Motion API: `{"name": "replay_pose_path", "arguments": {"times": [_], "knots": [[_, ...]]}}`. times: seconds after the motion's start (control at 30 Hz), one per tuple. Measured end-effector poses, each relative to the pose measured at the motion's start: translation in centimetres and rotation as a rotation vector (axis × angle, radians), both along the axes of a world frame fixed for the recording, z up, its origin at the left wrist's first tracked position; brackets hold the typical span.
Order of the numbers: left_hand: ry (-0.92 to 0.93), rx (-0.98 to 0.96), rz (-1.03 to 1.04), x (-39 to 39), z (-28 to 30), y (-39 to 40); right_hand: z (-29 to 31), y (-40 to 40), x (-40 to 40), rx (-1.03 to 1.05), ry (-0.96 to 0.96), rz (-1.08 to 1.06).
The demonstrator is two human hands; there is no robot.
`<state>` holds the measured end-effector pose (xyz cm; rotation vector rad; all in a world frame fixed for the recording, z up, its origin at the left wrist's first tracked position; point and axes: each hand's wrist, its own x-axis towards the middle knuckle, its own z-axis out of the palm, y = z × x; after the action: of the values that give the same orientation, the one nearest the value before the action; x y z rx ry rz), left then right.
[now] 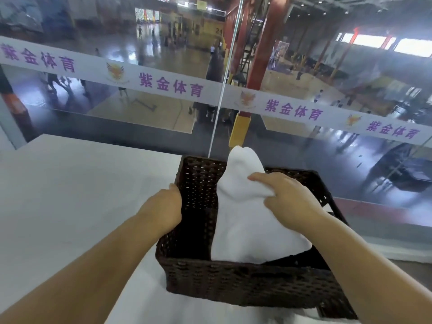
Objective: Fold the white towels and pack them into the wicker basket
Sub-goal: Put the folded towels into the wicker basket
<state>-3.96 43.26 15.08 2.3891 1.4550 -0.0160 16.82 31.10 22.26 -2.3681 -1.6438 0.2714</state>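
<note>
Now the right hand (288,197) pinches a crumpled white towel (243,218) inside the dark woven wicker basket (233,284), whose left rim the left hand (163,208) grips with curled fingers.

White table (70,195); glass wall (163,118) with lettered band (163,86); sports hall floor (152,108) below.

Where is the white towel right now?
In the head view, the white towel sits right of centre inside the wicker basket, sticking up above its rim, with the right hand gripping it.
</note>
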Motion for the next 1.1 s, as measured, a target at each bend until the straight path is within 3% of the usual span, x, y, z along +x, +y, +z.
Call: {"name": "replay_pose_path", "arguments": {"times": [0.43,0.63,0.83,0.93,1.1], "knots": [[-0.111,0.000,0.148,-8.0,-1.2,-0.6,-4.0,3.6,-7.7,-0.080,0.157,0.172],[-0.173,0.049,0.187,-10.6,-1.7,0.1,-6.6,7.4,-11.2,-0.056,0.439,0.195],[-0.183,0.092,0.194,-11.5,-1.3,0.5,-10.1,7.5,-10.1,-0.661,0.155,0.296],[-0.159,0.126,0.178,-11.4,-0.9,0.1,-10.3,7.1,-10.1,-0.688,0.034,0.348],[-0.096,0.251,0.122,-11.3,-0.1,-0.4,-7.6,6.7,-10.6,-0.555,-0.001,0.337]]}}
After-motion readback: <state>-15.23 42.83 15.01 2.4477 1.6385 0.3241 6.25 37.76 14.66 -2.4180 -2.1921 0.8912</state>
